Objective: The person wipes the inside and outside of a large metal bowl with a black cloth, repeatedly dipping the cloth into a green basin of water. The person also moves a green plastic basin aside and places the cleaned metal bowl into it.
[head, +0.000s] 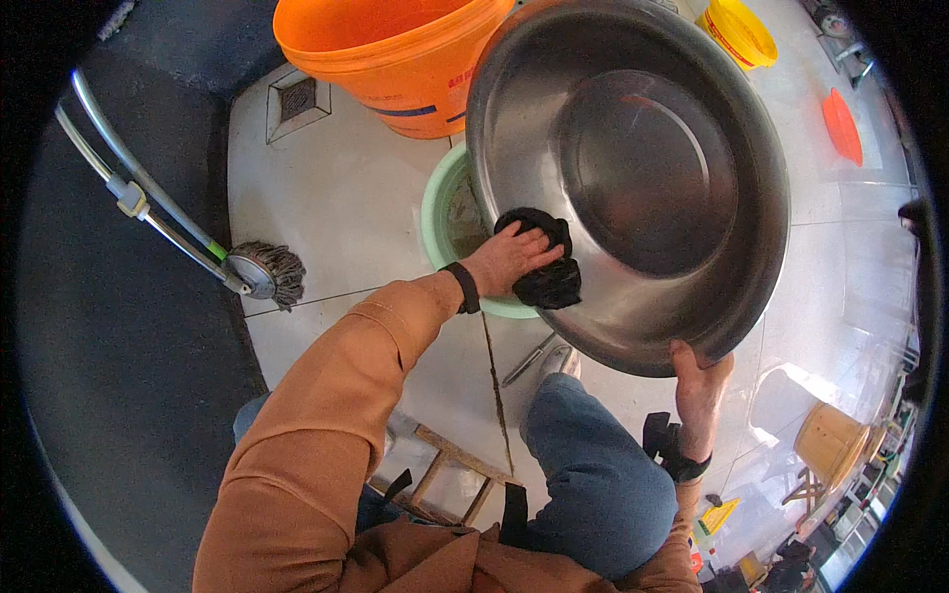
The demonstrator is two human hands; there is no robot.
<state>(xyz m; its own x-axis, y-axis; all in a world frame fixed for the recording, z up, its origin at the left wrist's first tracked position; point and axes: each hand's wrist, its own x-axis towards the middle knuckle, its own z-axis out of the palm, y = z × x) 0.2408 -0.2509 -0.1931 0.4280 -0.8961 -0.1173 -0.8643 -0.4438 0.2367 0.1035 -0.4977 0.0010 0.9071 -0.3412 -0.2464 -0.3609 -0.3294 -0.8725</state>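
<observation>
A large metal basin is tilted up before me, its inside facing me. My right hand grips its near rim, thumb over the inner edge. In my left hand is a black cloth, pressed against the basin's inner wall at the left, close to the rim. Partly hidden beneath the basin and my left hand, a pale green basin stands on the floor. What it holds cannot be made out clearly.
Behind stands an orange bucket, with a floor drain to its left. Mops lean at the left wall. A yellow bucket and a red-orange basin are farther right. A thin metal tool lies by my shoe.
</observation>
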